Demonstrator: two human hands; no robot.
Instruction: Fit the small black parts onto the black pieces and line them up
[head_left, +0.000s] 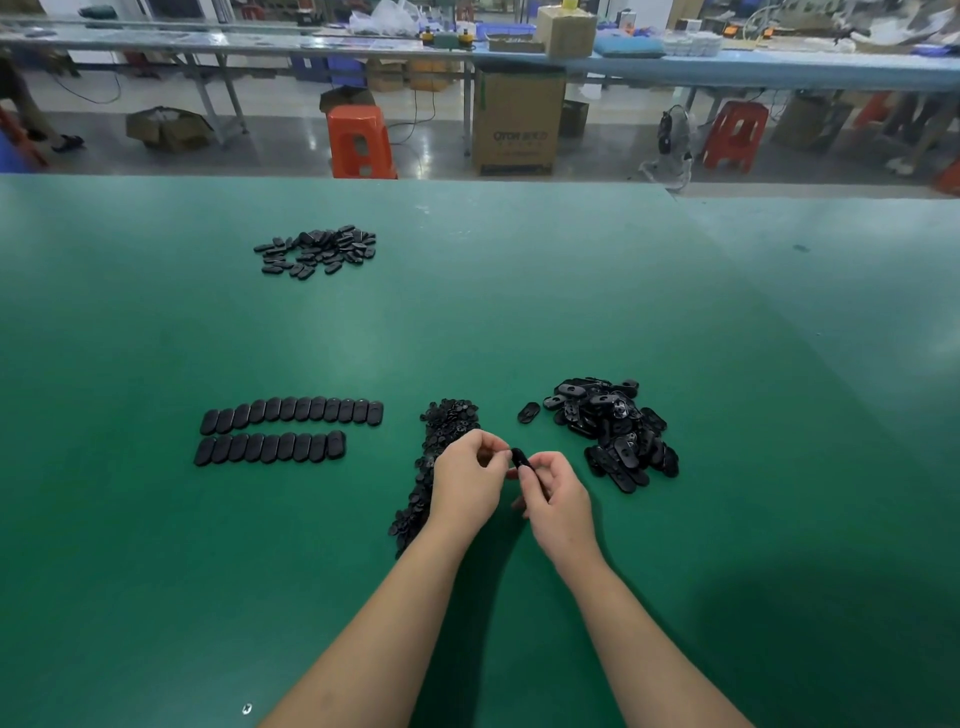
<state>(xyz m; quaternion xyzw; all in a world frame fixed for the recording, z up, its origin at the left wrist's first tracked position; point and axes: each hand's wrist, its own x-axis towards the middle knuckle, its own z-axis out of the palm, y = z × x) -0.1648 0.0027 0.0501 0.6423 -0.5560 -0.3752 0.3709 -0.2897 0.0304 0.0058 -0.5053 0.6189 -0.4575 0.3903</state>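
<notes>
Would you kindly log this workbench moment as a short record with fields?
Surface: green table
Left hand: pinches a part too small to identify
Right hand: grips black oval piece
Small parts strip: behind left hand
Loose oval pile: right of hands
Lined-up rows: two, on the left
Far pile: back left

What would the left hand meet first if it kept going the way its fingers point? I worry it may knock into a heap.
The left hand points up-right at the black piece pinched in the right hand, so it would probably meet that first. The loose oval lies beyond; depth is unclear.
</notes>
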